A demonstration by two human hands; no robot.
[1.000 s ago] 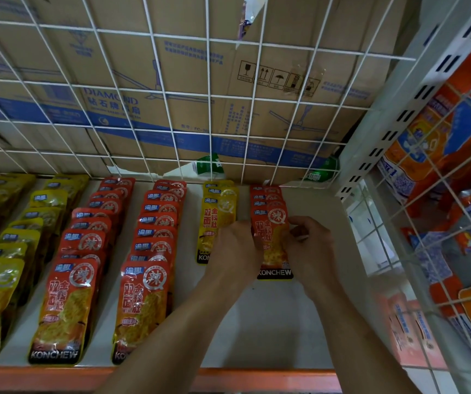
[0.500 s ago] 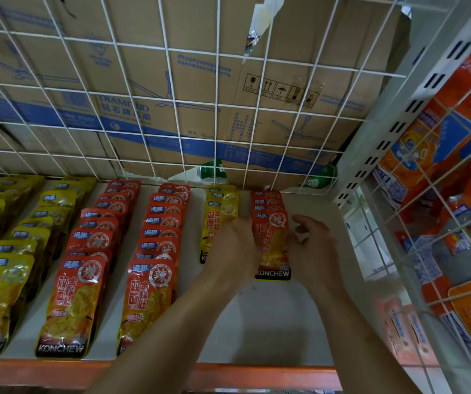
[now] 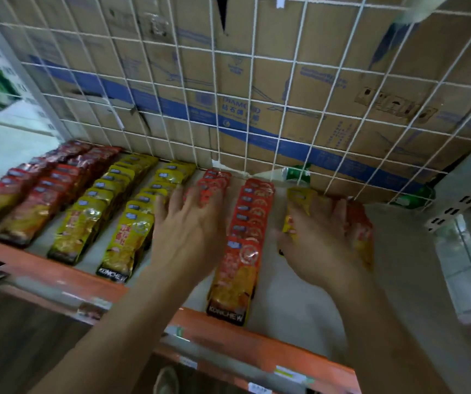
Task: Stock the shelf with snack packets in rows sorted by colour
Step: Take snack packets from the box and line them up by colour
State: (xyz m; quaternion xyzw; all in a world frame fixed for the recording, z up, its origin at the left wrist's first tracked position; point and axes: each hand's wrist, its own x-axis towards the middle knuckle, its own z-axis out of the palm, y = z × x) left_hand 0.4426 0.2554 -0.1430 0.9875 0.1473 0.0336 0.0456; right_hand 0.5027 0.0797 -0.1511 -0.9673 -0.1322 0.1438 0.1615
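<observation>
Cardboard boxes [image 3: 285, 52] with a blue band are seen behind a white wire grid [image 3: 252, 56] that backs the shelf [image 3: 299, 308]. The shelf's white board is edged in orange at the front. Snack packets are laid on it in overlapping rows that run from front to back.

At the far left two dark red rows [image 3: 38, 191] are set side by side. Next to them two yellow rows [image 3: 106, 211] are placed. Further right two bright red rows [image 3: 249, 220] follow, and the front packet of the right one reaches almost to the orange edge. A short yellow row [image 3: 299, 199] and some red packets [image 3: 363, 226] are found at the right end, both blurred.

The left hand [image 3: 191, 234] is spread wide with fingers straight. It is laid over the left bright red row, with the fingertips touching its packets. The right hand [image 3: 325, 248] is laid across the short yellow row and the red packets. Through the blur it cannot be told whether they are gripped or only touched.

A green bottle [image 3: 296, 173] is lodged behind the grid.
</observation>
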